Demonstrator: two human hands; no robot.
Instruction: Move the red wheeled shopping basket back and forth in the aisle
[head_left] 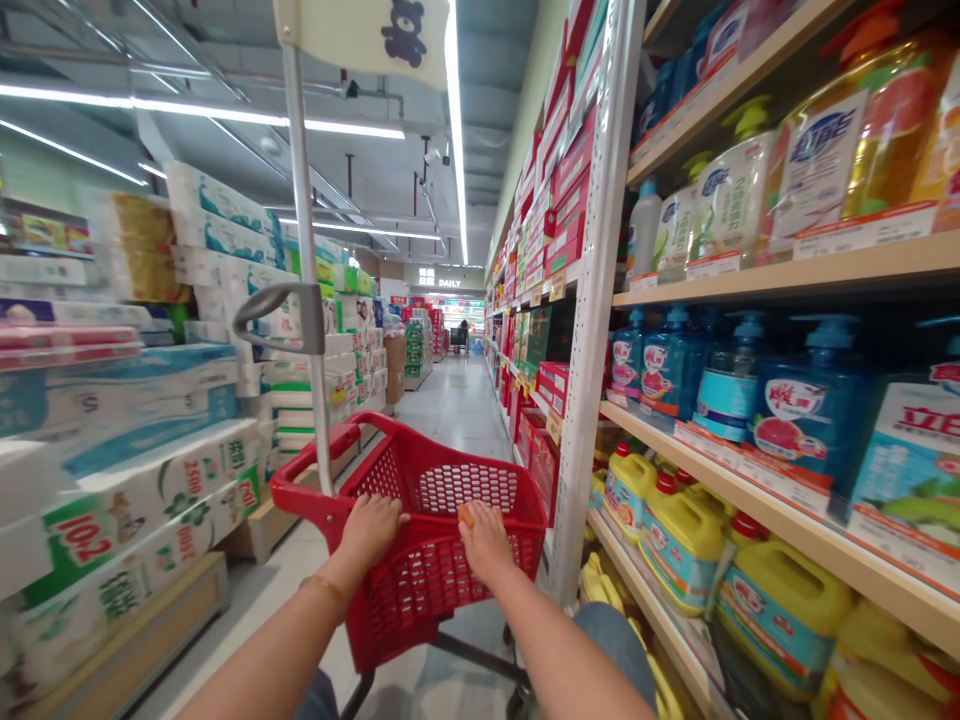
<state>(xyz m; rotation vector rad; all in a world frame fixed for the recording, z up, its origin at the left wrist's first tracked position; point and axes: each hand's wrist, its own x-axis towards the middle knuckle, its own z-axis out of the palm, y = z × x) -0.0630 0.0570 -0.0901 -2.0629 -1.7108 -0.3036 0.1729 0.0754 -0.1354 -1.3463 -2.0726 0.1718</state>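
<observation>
A red plastic shopping cart [450, 590] with a perforated basket stands in front of me. My left hand [371, 530] is closed over its near rim, left of the middle, with a thin band around the wrist. Farther right on the same rim, my right hand [486, 535] is closed too. A small orange piece [466, 516] shows beside the right fingers; what it is, I cannot make out. From the cart's left side rises a metal pole [304, 180] with a grey loop handle [277, 318] and a cream flag [367, 35] bearing a bear figure.
Shelves of blue pump bottles [799, 410] and yellow jugs [686, 540] stand close on my right. Stacked paper packs [142, 500] line the left on low wooden platforms. Between them the aisle floor [442, 395] runs ahead, with a dark cart-like shape [457, 340] far off.
</observation>
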